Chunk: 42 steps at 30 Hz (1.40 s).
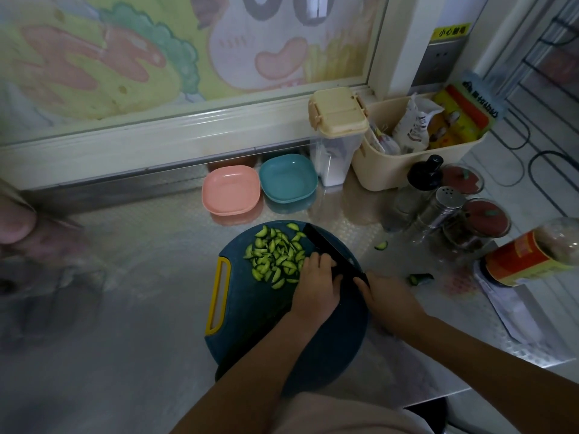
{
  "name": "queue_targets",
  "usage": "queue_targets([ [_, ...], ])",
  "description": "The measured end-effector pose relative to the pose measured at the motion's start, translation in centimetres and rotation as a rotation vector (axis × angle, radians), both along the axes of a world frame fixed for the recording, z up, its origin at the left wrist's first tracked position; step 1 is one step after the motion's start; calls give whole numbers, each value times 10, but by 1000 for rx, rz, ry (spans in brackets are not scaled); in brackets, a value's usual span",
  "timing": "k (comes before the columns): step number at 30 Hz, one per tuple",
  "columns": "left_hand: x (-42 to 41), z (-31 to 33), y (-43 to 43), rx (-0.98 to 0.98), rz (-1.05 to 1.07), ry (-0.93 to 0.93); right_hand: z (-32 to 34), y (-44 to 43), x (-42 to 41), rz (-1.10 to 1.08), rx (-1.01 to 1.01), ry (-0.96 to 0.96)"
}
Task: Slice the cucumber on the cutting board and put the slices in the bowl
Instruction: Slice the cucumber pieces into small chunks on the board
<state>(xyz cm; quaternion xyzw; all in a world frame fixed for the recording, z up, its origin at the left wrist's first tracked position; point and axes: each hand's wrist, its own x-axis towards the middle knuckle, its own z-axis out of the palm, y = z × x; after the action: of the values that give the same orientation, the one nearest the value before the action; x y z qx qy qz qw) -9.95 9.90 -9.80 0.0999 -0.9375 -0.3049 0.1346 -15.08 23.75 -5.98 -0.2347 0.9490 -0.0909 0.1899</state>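
I am looking down at a steel bench [141,308] that is carrying a round dark-blue cutting board [244,308] with a yellow handle on its left edge. Both hands are sitting over the board's far half. The right hand [388,296] is clamping its fingers round the grip of a black knife [329,247], whose blade is angling away toward the far rim. The left hand [316,283] is resting just left of the blade with its fingers curled (I cannot tell whether anything is under them). Behind the board, a pink bowl [231,192] and a teal bowl [288,178] are standing side by side. The cucumber slices [275,258] are lying heaped on the board, touching the left fingertips. One stray piece [381,245] is lying on the bench just right of the board.
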Motion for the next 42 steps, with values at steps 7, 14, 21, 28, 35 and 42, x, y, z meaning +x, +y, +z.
queue_targets([
  [7, 5, 1, -1, -36, -30, 19, -1, 3, -2, -56, -66, -69],
  [14, 7, 1, -1, -73, -42, 5, 6, 10, -3, -86, -144, -126],
  [21, 7, 0, -2, -8, -21, -1, 19, 12, 3, -49, -131, -114],
  [28, 7, -2, -1, -51, -33, 7, 18, 13, 6, -28, -89, -70],
  [35, 7, 1, -2, -64, -45, -34, 18, 10, 7, -4, -31, -42],
  [42, 6, 0, -2, -56, -34, -31, 8, 8, 7, -40, -26, -78],
])
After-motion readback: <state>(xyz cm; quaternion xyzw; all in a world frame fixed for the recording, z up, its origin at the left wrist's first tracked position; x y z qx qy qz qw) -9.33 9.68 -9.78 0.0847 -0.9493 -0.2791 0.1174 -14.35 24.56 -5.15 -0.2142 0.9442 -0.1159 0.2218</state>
